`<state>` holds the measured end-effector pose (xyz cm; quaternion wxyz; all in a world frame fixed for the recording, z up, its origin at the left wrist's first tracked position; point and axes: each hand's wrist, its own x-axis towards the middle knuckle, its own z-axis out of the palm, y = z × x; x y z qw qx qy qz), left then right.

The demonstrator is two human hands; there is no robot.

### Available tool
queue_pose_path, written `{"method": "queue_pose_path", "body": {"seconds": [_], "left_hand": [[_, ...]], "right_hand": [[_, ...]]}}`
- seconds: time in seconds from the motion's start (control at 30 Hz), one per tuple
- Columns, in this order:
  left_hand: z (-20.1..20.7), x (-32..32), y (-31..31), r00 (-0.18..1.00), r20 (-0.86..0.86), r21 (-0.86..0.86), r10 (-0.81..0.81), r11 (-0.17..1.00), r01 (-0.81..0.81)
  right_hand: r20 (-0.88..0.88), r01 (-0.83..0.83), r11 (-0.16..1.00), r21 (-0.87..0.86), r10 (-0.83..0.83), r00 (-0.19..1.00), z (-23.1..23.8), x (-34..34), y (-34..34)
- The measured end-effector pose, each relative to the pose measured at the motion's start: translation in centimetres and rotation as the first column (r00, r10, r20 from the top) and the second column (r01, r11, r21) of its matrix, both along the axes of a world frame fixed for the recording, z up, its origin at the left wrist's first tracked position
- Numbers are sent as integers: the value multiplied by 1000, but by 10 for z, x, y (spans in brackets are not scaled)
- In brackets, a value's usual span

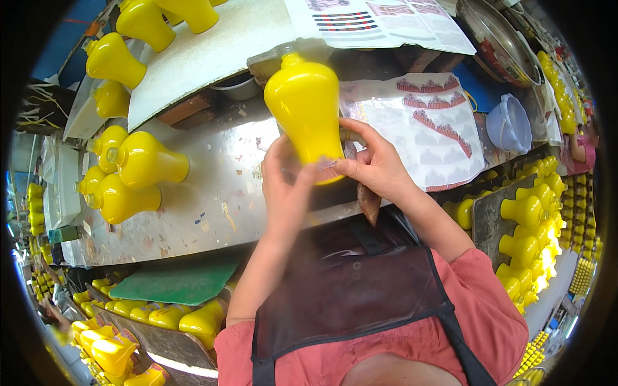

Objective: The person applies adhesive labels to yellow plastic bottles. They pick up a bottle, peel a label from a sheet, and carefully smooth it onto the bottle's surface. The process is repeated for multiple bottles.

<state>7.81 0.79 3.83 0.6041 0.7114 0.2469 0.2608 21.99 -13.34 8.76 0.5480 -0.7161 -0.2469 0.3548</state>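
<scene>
Yellow vase is gripped at its base by left hand and right hand above the metal bench, beside a white sheet of red decals.

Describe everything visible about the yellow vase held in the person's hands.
The yellow vase is glossy, likely glazed ceramic, with a narrow neck, broad shoulders and a body tapering to its foot. It is held above the metal workbench, neck pointing away from the person. The left hand cups its lower side; the right hand pinches near the foot, where a reddish patterned band sits. No chips show.
</scene>
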Motion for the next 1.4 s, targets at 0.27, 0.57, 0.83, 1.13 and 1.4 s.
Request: {"method": "queue_pose_path", "body": {"seconds": [0.27,0.57,0.83,1.13,1.4], "left_hand": [[-4,-2,3,999,-33,25,-3,1000,4],[-11,-5,3,999,-26,18,-36,999,37],[-18,-4,1,999,21,72,-47,996,46],[-14,-2,2,999,4,134,-41,990,40],[-16,1,-2,995,101,-43,23,999,-19]], "right_hand": [[-13,-9,1000,26,9,1000,-4,2,-5],[-37,-71,997,22,72,997,-9,7,-9],[-45,-43,998,52,45,998,-10,3,-6],[-29,-26,999,40,27,999,-2,2,-5],[-33,-28,999,24,29,999,-11,6,-3]]}}
